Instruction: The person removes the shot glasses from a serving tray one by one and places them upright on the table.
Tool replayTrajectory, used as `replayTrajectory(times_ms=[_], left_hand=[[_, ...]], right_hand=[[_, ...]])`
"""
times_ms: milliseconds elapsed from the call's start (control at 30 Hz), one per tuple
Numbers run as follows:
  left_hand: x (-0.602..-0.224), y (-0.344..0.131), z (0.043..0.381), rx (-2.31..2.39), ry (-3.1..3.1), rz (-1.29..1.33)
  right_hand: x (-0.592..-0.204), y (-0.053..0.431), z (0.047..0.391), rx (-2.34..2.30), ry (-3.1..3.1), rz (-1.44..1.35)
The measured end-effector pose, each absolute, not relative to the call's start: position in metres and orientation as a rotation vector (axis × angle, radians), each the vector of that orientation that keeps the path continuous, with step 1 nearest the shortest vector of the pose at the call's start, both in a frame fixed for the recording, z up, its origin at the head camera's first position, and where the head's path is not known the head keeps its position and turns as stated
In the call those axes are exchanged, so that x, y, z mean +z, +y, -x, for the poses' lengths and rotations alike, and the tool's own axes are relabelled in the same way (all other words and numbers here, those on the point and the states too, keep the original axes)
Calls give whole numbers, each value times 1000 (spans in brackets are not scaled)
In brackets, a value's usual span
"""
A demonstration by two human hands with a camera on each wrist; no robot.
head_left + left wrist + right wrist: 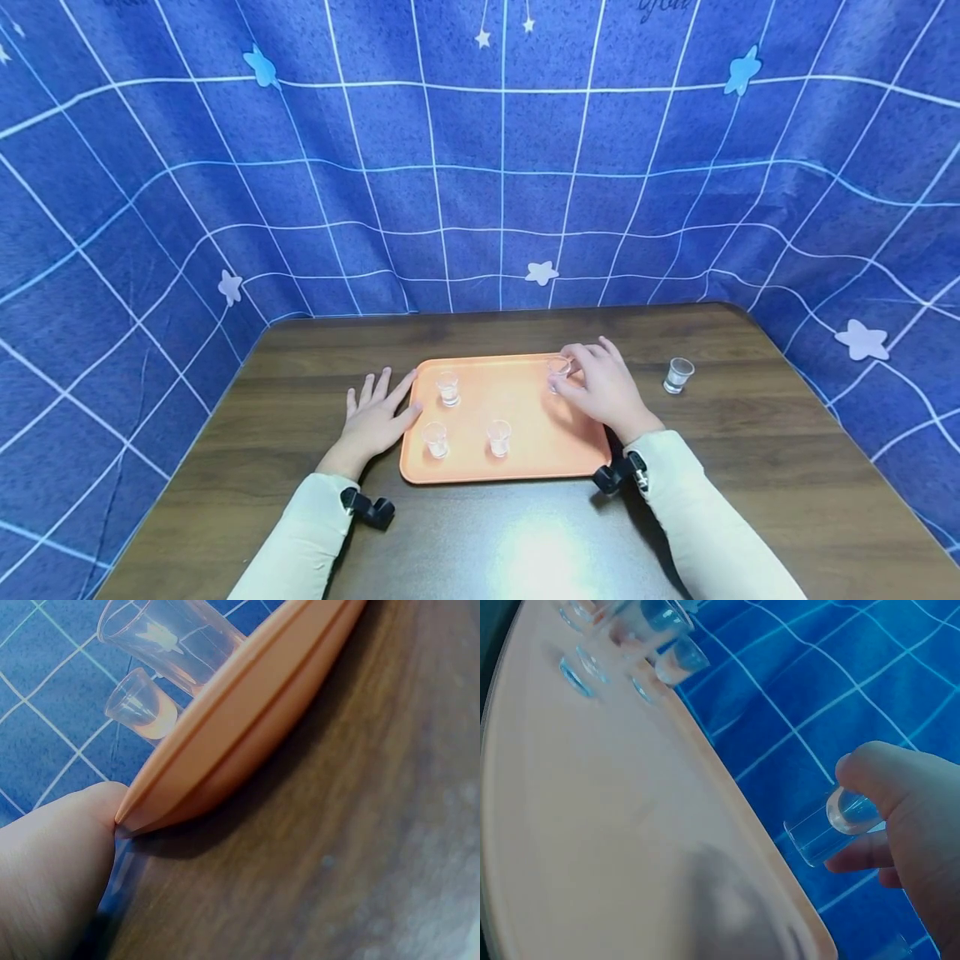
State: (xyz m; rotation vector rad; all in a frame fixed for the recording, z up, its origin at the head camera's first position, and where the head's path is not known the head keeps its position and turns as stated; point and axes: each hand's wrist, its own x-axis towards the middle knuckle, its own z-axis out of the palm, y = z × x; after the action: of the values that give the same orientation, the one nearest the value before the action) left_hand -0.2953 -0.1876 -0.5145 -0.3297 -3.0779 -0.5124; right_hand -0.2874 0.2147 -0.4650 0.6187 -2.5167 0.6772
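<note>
On the orange tray (525, 478) three small clear shot glasses stand upright: one at the back left (447, 390), one at the front left (435, 440) and one near the front middle (498, 438). My right hand (603, 383) pinches another shot glass (558, 367) over the tray's back right corner; in the right wrist view this glass (810, 834) sits between thumb and fingers. My left hand (375, 421) lies with fingers spread at the tray's left side. In the left wrist view, a fingertip (105, 802) touches the tray's edge (217, 727).
One more shot glass (678, 377) stands on the brown wooden table (765, 467), right of the tray and beyond my right hand. A blue curtain (465, 200) with white grid lines and stars hangs behind the table and at both sides.
</note>
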Motion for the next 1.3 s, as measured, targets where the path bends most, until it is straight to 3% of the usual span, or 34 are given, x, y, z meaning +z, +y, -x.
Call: replayTrajectory(times_ms=[667,1300], left_hand=[[-516,-190,295,-523,-3077,324],[-517,-189,297,-508,-3085,328]], right_hand=[[-469,284,262,617,-2338,-598],[-497,345,253,565,-2234,-489]])
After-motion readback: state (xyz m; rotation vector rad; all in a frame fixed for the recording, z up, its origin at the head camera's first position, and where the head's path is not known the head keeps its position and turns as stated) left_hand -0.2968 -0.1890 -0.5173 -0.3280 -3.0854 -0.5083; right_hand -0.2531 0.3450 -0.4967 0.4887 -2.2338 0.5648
